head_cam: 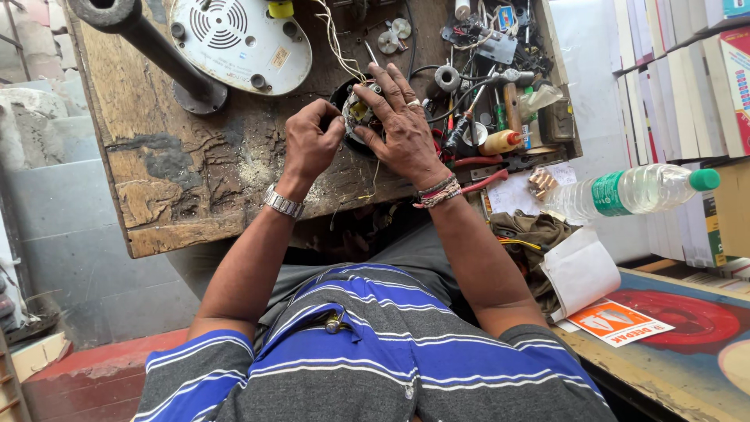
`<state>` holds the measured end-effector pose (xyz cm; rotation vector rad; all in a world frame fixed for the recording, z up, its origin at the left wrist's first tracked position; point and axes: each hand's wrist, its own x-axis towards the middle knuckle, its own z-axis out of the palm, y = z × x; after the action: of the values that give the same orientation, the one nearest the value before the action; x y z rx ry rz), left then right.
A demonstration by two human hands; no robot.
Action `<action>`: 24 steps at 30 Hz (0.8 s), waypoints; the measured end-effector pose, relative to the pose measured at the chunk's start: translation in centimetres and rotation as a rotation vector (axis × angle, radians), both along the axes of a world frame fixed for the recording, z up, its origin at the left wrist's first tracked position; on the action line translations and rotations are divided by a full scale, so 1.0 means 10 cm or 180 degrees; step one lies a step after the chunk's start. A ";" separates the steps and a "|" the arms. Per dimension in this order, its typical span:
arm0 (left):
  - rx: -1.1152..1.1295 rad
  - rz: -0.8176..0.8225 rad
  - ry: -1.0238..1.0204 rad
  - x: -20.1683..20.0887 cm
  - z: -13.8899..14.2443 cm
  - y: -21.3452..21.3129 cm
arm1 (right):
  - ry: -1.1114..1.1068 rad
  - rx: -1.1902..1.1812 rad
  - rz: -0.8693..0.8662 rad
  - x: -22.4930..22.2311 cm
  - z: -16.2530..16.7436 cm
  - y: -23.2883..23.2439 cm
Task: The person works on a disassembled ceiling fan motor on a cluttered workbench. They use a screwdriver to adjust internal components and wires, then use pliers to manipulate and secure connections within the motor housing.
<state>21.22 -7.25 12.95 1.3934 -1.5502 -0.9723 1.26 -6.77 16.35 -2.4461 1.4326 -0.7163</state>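
Observation:
A small round electric motor (358,112) with a dark housing and yellow and white wiring sits on the worn wooden workbench (187,180). My left hand (309,143), with a metal watch on its wrist, pinches something at the motor's left side. My right hand (402,125), wearing a ring and thread bracelets, spreads over the motor's right side and grips it. What the left fingers pinch is hidden. Loose pale wires (337,43) run from the motor toward the back of the bench.
A white round appliance base (234,39) and a dark pipe on a flange (156,43) lie at the back left. Tools, a small glue bottle (500,142) and red-handled pliers (484,172) crowd the right. A plastic water bottle (633,191), cloth and papers lie further right.

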 end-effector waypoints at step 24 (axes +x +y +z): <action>-0.1123 0.0223 -0.0007 -0.10 -0.14 0.29 | -0.0190 0.0005 0.0088 -0.01 -0.11 0.01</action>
<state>20.24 -4.39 11.54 1.1891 -1.5739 -0.6179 1.18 -6.65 15.27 -2.4171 1.3742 -0.7751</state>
